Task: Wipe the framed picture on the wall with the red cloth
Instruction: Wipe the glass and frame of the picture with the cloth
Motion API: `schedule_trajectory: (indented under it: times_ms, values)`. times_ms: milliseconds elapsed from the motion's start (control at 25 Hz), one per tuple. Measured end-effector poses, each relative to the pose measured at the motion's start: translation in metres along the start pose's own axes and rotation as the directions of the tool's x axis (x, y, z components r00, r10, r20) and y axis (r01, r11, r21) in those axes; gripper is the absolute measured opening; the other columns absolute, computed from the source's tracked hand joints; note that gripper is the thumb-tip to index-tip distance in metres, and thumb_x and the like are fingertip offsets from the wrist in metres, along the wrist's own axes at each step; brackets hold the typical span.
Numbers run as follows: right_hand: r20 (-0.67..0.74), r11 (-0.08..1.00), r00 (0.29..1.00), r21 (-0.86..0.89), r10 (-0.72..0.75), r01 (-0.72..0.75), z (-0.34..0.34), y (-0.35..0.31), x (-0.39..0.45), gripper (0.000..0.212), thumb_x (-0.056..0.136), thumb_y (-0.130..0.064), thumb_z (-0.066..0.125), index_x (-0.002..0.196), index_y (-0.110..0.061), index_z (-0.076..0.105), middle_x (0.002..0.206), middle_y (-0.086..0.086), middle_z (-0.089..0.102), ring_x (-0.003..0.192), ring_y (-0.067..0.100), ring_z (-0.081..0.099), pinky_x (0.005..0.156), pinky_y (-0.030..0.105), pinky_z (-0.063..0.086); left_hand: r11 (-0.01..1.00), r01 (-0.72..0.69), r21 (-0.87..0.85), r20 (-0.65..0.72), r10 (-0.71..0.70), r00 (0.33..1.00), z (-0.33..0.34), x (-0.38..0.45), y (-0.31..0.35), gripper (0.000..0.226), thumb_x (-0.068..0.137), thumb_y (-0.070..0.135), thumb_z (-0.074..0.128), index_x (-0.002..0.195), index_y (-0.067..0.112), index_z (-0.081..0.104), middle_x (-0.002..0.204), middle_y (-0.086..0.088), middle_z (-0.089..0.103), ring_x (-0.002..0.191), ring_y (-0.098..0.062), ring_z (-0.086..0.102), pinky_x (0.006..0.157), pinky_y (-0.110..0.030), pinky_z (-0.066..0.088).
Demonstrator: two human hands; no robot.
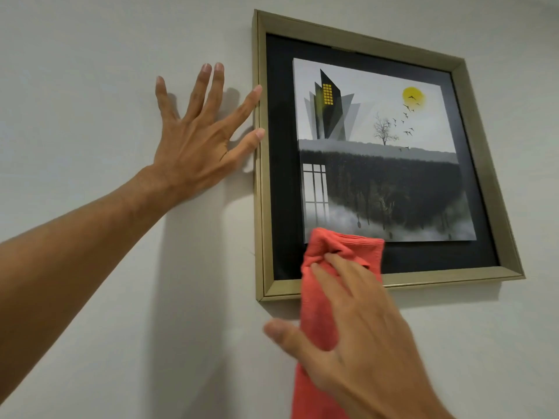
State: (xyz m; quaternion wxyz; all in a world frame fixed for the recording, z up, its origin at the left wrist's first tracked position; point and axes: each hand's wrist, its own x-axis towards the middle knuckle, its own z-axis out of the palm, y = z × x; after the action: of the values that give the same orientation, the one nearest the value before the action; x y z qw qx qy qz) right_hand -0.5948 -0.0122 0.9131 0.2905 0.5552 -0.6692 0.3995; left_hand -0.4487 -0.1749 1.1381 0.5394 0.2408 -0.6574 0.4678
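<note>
A framed picture (260, 207) hangs on the white wall, with a gold frame, black mat and a print of a dark building, a bare tree and a yellow sun. My left hand (199, 137) lies flat on the wall just left of the frame, fingers spread, with index finger and thumb touching the frame's left edge. My right hand (354, 331) presses a red cloth (320, 316) against the picture's lower left part. The cloth covers the print's bottom left corner, the mat and the bottom rail, and hangs down below the frame.
The plain white wall (90, 71) surrounds the frame on all sides. Shadows of my arm and the frame fall on it to the left and below. Nothing else hangs nearby.
</note>
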Motion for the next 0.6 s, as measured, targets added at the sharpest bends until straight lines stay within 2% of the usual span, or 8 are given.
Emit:
schedule_trajectory:
  times_ms: [80,120,160,240,320,400,480,600]
  values:
    - [0.015,0.993,0.995,0.067,-0.097,0.096,0.01,-0.024,0.001,0.131,0.053,-0.106,-0.004,0.158,-0.031,0.019,0.169,-0.016,0.004,0.155,0.005,-0.001,0.126,0.037,-0.002,1.0,-0.002,-0.001,0.001,0.002,1.0,-0.001,0.0,0.0,0.074,0.094,0.072,0.009,0.161,0.043,-0.002,0.174,-0.012,-0.011,0.161,-0.03,-0.009,0.119,-0.077,-0.003]
    - [0.008,0.988,0.993,0.096,-0.122,0.12,0.012,-0.029,0.002,0.127,0.058,-0.104,-0.003,0.157,-0.03,0.023,0.169,-0.014,0.009,0.155,0.006,0.002,0.125,0.037,-0.002,1.0,-0.004,-0.001,0.002,0.004,1.0,-0.001,0.0,0.0,0.074,0.094,0.072,0.009,0.161,0.043,-0.002,0.174,-0.012,-0.011,0.161,-0.03,-0.009,0.119,-0.077,-0.003]
    - [-0.015,0.982,0.99,0.129,-0.138,0.139,0.011,-0.029,0.003,0.115,0.067,-0.1,0.001,0.154,-0.032,0.03,0.166,-0.016,0.02,0.154,0.006,0.01,0.126,0.037,0.005,1.0,-0.005,-0.001,0.005,0.005,1.0,-0.002,-0.001,0.0,0.074,0.093,0.072,0.009,0.161,0.043,-0.002,0.174,-0.012,-0.011,0.161,-0.03,-0.009,0.119,-0.077,-0.003]
    - [-0.091,0.962,0.982,0.207,-0.164,0.179,0.005,-0.014,0.011,0.069,0.09,-0.081,0.025,0.138,-0.038,0.049,0.144,-0.025,0.047,0.137,-0.004,0.036,0.12,0.029,0.032,1.0,-0.009,0.001,0.008,0.009,1.0,-0.003,-0.002,0.001,0.074,0.094,0.072,0.009,0.161,0.042,-0.002,0.174,-0.012,-0.011,0.161,-0.03,-0.009,0.119,-0.077,-0.003]
    - [-0.178,0.94,0.968,0.259,-0.178,0.221,-0.005,0.003,0.027,0.028,0.098,-0.047,0.054,0.124,-0.037,0.058,0.122,-0.022,0.06,0.114,-0.005,0.054,0.104,0.025,0.049,1.0,-0.011,0.009,0.005,0.011,1.0,-0.003,-0.002,0.001,0.074,0.094,0.071,0.009,0.161,0.042,-0.001,0.174,-0.013,-0.01,0.161,-0.03,-0.009,0.119,-0.077,-0.002]
    - [-0.246,0.938,0.95,0.238,-0.192,0.252,-0.011,0.012,0.044,0.027,0.093,-0.026,0.069,0.118,-0.03,0.061,0.115,-0.016,0.059,0.097,0.0,0.062,0.093,0.026,0.056,1.0,-0.009,0.01,-0.003,0.009,1.0,-0.003,-0.003,0.0,0.074,0.094,0.072,0.01,0.161,0.041,0.001,0.174,-0.014,-0.009,0.161,-0.03,-0.007,0.12,-0.077,-0.002]
    - [-0.247,0.949,0.944,0.172,-0.218,0.265,-0.013,0.014,0.058,0.042,0.085,-0.029,0.079,0.122,-0.03,0.059,0.117,-0.013,0.056,0.088,-0.001,0.06,0.091,0.024,0.056,1.0,-0.02,0.015,-0.018,0.02,1.0,-0.003,-0.005,-0.001,0.074,0.095,0.072,0.012,0.162,0.04,0.004,0.174,-0.016,-0.006,0.162,-0.03,-0.004,0.12,-0.076,0.0]
    - [-0.21,0.957,0.936,0.005,-0.283,0.291,-0.012,0.012,0.066,0.053,0.082,-0.041,0.079,0.129,-0.031,0.058,0.119,-0.01,0.064,0.101,0.007,0.059,0.091,0.024,0.048,0.998,-0.048,0.035,-0.041,0.05,0.998,-0.009,-0.011,0.002,0.073,0.097,0.071,0.017,0.162,0.037,0.014,0.174,-0.016,0.003,0.162,-0.029,0.003,0.123,-0.072,0.004]
